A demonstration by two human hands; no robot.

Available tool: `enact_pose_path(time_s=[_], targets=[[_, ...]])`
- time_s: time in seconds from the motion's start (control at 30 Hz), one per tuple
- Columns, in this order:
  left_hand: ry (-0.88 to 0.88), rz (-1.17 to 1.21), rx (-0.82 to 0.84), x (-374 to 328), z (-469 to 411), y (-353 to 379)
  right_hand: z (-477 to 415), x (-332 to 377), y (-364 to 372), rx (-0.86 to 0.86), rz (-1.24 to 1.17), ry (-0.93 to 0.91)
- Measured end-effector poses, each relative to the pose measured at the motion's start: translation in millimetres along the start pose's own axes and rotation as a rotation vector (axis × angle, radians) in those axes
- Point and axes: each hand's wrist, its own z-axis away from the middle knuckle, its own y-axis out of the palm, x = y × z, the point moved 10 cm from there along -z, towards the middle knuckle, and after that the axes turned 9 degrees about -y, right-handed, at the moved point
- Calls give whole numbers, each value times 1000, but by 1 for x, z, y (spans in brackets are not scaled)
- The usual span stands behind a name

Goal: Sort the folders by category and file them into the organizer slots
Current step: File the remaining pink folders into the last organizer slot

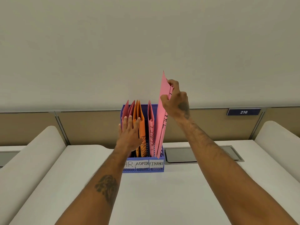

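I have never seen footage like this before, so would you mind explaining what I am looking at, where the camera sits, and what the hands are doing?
There is no machine here: these are a person's two bare hands, filmed by one wide-angle camera worn on the head, looking forward and down along the arms.

On the white desk stands a blue organizer with three slots labelled HR, ADMIN and FINANCE. Pink folders already stand in the HR slot, orange folders in ADMIN, and one pink folder in FINANCE.

The right hand grips the top of a tall pink folder whose bottom edge is down in the FINANCE slot. The left hand lies flat and open against the folders on the HR and ADMIN side, apparently steadying them.

Behind the desk is a partition with a plate reading 216.
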Motion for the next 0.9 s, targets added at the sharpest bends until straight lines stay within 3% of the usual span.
enact_pose_path(time_s=[0.33, 0.6, 0.9], targets=[[47, -11, -145, 13, 1, 5, 30, -16, 57, -46, 25, -133], [43, -11, -170, 16, 2, 3, 60, -39, 102, 76, 52, -107], [30, -21, -154, 20, 4, 2, 93, -74, 134, 320, 54, 128]])
